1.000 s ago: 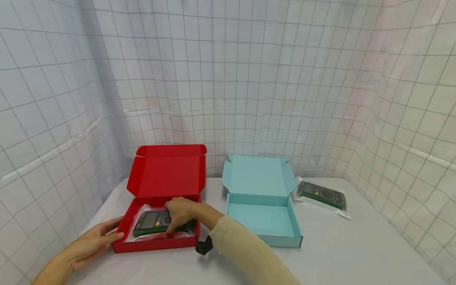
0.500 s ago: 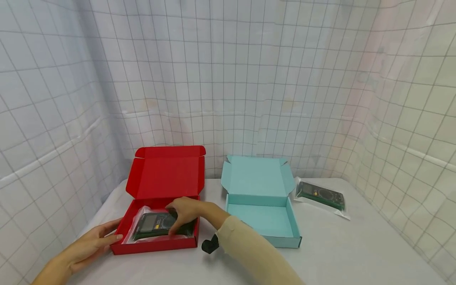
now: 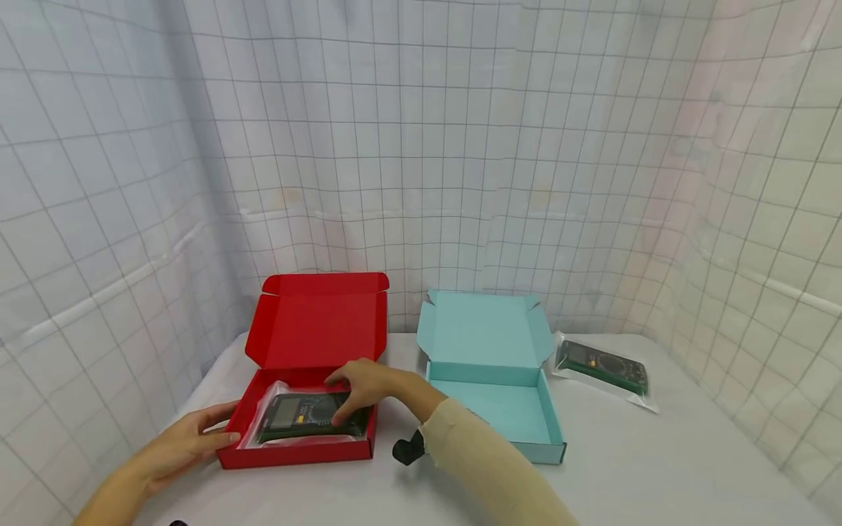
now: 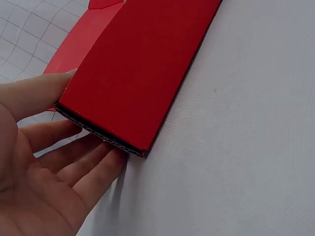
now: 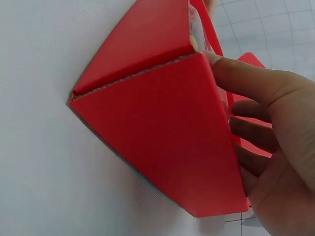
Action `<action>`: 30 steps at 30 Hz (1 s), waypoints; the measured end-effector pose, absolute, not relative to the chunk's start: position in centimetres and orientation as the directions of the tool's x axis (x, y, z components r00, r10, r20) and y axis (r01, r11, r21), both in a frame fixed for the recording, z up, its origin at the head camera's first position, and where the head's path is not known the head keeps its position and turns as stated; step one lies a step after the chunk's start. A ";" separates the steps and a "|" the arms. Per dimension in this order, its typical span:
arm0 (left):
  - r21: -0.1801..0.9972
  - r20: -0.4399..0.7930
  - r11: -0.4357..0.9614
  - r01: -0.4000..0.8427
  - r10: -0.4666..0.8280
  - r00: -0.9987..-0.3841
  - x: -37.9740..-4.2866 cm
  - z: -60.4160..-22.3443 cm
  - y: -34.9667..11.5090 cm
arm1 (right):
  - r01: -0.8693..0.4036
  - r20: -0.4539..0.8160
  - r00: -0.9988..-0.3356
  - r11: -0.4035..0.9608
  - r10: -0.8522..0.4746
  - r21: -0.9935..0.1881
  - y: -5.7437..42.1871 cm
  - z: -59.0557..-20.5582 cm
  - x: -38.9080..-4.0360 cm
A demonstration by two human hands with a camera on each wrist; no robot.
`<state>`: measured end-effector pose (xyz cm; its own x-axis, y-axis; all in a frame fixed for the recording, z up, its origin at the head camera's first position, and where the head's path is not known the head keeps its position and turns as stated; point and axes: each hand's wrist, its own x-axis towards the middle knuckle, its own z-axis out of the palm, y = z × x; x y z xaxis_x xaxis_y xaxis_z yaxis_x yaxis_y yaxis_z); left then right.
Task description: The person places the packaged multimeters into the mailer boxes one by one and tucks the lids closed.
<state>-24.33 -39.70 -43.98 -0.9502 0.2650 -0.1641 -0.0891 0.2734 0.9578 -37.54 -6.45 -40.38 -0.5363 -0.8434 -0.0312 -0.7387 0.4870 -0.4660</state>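
Note:
A bagged digital multimeter, dark-faced and green-sided, lies in the open red cardboard box. My left hand holds the box's left wall by its front corner. In the left wrist view its thumb lies over the rim and its fingers touch the outside of the red wall. My right hand reaches over the right wall of the box, thumb and fingers spread apart above the meter's dial end. The thumb tip appears to touch the meter. In the right wrist view the wall partly hides the right fingertips.
An open light-blue box stands to the right of the red one. Farther right a second bagged multimeter lies on the white table. Gridded white curtains enclose the back and sides.
My right hand has eased up and right across the meter. Its thumb has shifted from the meter's front edge onto its face. The left hand stays at the red box.

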 end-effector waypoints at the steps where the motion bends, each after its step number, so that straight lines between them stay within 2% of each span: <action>1: 0.956 -0.157 0.283 -0.077 0.273 -0.949 -24.4 -43.9 -39.7 | -0.743 -0.021 -0.530 0.475 -0.848 -0.472 -6.2 -40.3 -37.6; 3: 0.947 -0.175 0.308 -0.095 0.241 -0.955 -24.5 -43.5 -39.7 | -0.743 0.003 -0.531 0.464 -0.848 -0.482 -5.7 -40.1 -37.7; 7: 0.940 -0.164 0.324 -0.108 0.152 -0.975 -25.2 -42.5 -39.9 | -0.723 0.082 -0.580 0.467 -0.810 -0.509 -4.5 -39.7 -38.0; 10: 0.943 -0.100 0.326 -0.060 0.108 -0.989 -25.9 -41.8 -40.1 | -0.707 0.162 -0.623 0.462 -0.765 -0.535 -3.6 -39.4 -38.4; 19: 0.937 0.036 0.346 0.041 0.021 -0.999 -28.3 -39.2 -39.5 | -0.701 0.354 -0.669 0.397 -0.654 -0.592 -1.1 -38.4 -39.7; 30: 0.964 0.077 0.258 0.068 -0.025 -0.997 -30.6 -37.6 -38.3 | -0.661 0.432 -0.739 0.432 -0.517 -0.614 0.5 -38.0 -41.3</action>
<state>-30.63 -38.33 -37.64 -0.9968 -0.0248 0.0765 0.0676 0.2576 0.9639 -41.30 0.54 -37.99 -0.7391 -0.5170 0.4318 -0.6608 0.4317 -0.6140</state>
